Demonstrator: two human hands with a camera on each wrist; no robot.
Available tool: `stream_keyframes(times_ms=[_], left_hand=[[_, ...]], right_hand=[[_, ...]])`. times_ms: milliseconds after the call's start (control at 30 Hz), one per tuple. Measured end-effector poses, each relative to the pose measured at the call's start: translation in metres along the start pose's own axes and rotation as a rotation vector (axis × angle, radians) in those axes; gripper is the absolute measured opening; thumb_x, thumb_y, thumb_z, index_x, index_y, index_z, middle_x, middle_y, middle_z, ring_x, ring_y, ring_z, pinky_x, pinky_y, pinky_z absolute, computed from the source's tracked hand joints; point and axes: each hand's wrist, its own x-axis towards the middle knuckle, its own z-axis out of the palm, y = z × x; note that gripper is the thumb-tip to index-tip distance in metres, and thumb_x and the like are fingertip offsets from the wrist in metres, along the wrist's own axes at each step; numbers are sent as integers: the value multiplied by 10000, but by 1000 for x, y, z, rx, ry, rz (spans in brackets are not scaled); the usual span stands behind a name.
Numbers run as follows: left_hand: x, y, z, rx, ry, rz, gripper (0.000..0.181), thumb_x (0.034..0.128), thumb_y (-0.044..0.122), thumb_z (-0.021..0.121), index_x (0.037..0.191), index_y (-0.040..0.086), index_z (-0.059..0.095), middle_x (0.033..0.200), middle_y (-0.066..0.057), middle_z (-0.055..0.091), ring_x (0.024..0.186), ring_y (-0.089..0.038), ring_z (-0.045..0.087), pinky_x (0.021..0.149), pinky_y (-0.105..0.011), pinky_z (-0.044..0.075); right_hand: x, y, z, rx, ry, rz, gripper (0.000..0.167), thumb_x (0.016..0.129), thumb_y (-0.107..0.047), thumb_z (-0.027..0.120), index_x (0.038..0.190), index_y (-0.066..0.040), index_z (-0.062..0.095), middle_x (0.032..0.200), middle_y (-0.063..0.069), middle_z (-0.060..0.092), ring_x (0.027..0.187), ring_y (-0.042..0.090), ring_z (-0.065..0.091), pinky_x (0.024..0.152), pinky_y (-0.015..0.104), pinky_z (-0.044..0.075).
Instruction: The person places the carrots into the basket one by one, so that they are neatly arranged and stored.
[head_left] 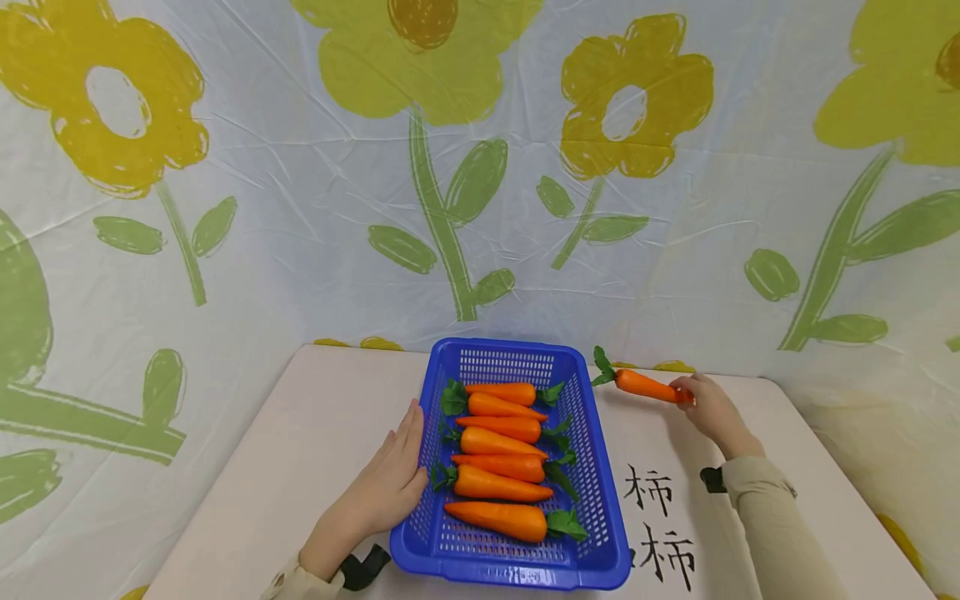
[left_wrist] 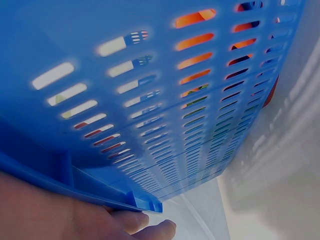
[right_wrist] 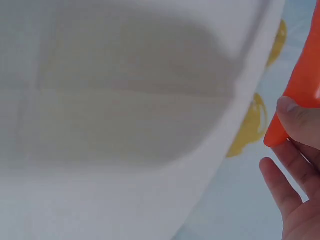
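Note:
A blue perforated plastic basket (head_left: 510,575) stands on the table with several orange carrots (head_left: 498,521) in it, laid crosswise in a column, their green tops pointing to either side. My left hand (head_left: 386,479) rests along the basket's left side with straight fingers; in the left wrist view the fingers (left_wrist: 145,225) lie against the rim beside the slotted wall (left_wrist: 165,115). To the right of the basket, my right hand (head_left: 712,408) pinches one carrot (head_left: 647,386) by its tapered tip, leafy end pointing left. The right wrist view shows thumb and fingers on that tip (right_wrist: 290,122).
The pale table (head_left: 315,425) carries black brush characters (head_left: 663,554) right of the basket. A cloth with yellow flowers and green stems (head_left: 442,208) hangs behind and at the sides. Dark wrist straps (head_left: 363,568) show at both sleeves.

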Motion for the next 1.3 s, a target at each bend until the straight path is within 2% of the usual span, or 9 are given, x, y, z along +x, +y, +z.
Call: stream_keyframes(times_ms=[267,433,667,833,1033,1300], left_hand=[[2,1,-1,-6,-3,1,765,975,136,443,1544,-82,-20,1637,-196,-53,1509,-309,33,1175,-567,152],[2,1,0,-9,2,3,763,975,132,443,1543,-84,-16,1635,-180,-67,1509,-312,33,1174,-569,151],[2,-1,2,-2,7,-1,762,974,136,444,1546,-81,-10,1639,-189,-50,1510,-308,36,1171,-574,156],[1,-1,0,-3,6,-8,763,973,136,450,1549,-73,-5,1640,-163,-68,1511,-305,38,1175,-570,145],[1,-1,-1,18,2,-11,755,976,143,447,1548,-74,5,1642,-190,-41,1512,-303,43,1179,-558,143],[0,1,-1,24,-3,-11,753,981,148,444,1550,-68,0,1639,-168,-60,1512,-305,43,1182,-552,139]], right_hand=[[9,-17,-31,9,38,-6,283,777,127,683,1057,92,659,862,180,550,757,357,532,695,548,477],[14,-37,-51,21,109,-83,269,778,135,691,1042,90,667,859,181,562,757,351,537,690,541,477],[21,-61,-64,38,163,-154,297,771,137,726,1058,85,671,890,182,586,792,366,578,732,590,500],[23,-89,-76,56,175,-183,306,784,129,725,1081,73,675,929,171,599,821,352,591,759,578,524],[22,-130,-87,70,193,-250,325,771,121,749,1083,59,688,935,161,620,806,329,621,731,548,559],[14,-181,-94,97,139,-343,324,781,94,761,1093,41,693,933,121,640,782,265,634,692,485,579]])
